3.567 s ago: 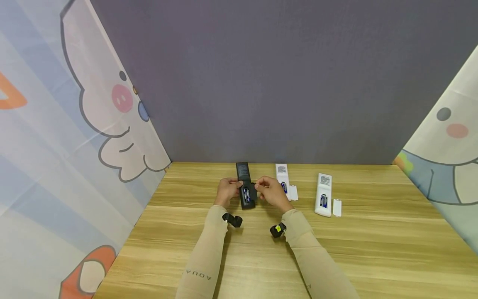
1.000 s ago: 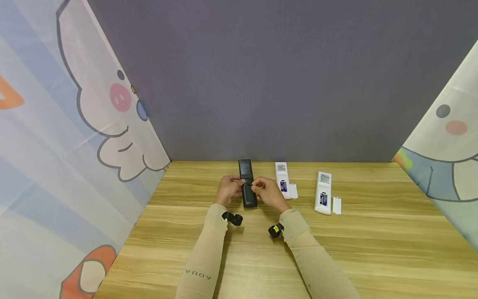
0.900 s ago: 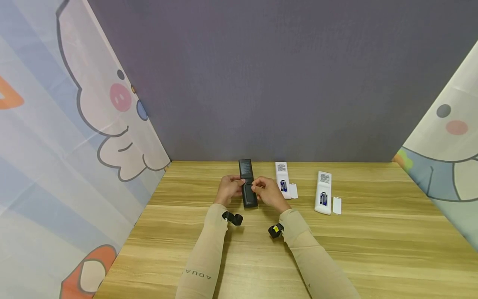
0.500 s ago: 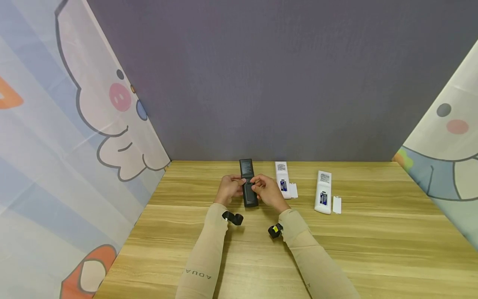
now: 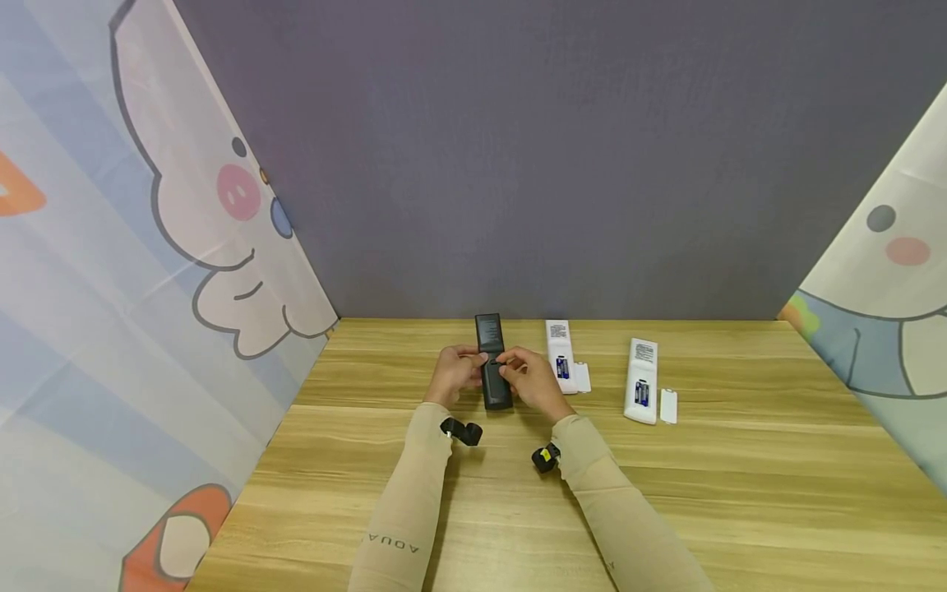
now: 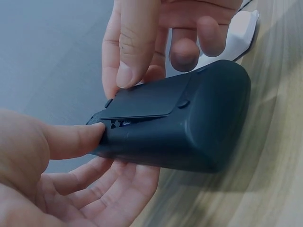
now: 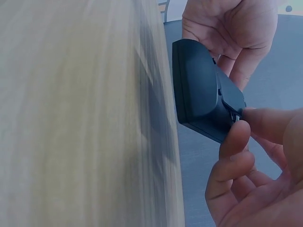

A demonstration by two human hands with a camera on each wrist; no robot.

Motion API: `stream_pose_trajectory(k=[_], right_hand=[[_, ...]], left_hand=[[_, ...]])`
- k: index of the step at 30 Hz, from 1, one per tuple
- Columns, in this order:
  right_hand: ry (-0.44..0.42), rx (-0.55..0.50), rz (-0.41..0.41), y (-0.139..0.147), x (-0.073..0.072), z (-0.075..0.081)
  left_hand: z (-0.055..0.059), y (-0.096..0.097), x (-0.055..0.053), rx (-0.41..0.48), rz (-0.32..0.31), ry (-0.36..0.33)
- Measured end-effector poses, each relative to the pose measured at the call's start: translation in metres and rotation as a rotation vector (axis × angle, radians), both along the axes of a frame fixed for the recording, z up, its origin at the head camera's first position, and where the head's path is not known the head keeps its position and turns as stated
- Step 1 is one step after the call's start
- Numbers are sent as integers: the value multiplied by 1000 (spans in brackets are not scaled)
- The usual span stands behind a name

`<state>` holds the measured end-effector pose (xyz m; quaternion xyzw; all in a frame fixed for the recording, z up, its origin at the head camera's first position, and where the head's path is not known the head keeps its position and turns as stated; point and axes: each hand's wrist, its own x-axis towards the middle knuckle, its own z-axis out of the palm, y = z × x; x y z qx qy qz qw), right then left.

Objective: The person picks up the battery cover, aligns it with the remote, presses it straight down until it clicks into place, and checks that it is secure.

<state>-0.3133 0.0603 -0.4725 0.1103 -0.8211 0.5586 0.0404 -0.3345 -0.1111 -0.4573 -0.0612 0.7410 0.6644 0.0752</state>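
Observation:
A black remote control (image 5: 489, 330) is held back side up just over the table, between both hands. My left hand (image 5: 451, 376) grips it at the left edge, thumb on the near side and fingers beneath. My right hand (image 5: 534, 381) pinches the black battery cover (image 6: 147, 99) at its right end edge with thumb and index finger. In the left wrist view the cover lies over the compartment, slightly raised, and a narrow gap shows along one long side. In the right wrist view a gap also shows under the cover near the right fingertips (image 7: 240, 130). The batteries inside are mostly hidden.
A white remote (image 5: 558, 333) with blue batteries showing lies right of my right hand, its white cover (image 5: 583, 378) beside it. Farther right lies another white remote (image 5: 642, 370) with batteries and a loose cover (image 5: 669, 406). A grey panel (image 5: 562, 164) stands behind the wooden table (image 5: 740, 493).
The cover, earlier held beside the compartment with batteries visible, has been laid over it. Over the last second the black remote shifted slightly right, and my right index finger stretched out along the cover's edge.

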Motion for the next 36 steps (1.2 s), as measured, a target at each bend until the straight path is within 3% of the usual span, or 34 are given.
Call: stream_pose_trajectory(k=[19, 29, 36], right_hand=[[4, 41, -69, -1, -1, -1], [-61, -10, -68, -2, 0, 0], [-74, -23, -66, -1, 0, 0]], left_hand=[[2, -2, 0, 6, -28, -1], [2, -3, 0, 12, -34, -7], [3, -7, -1, 27, -94, -22]])
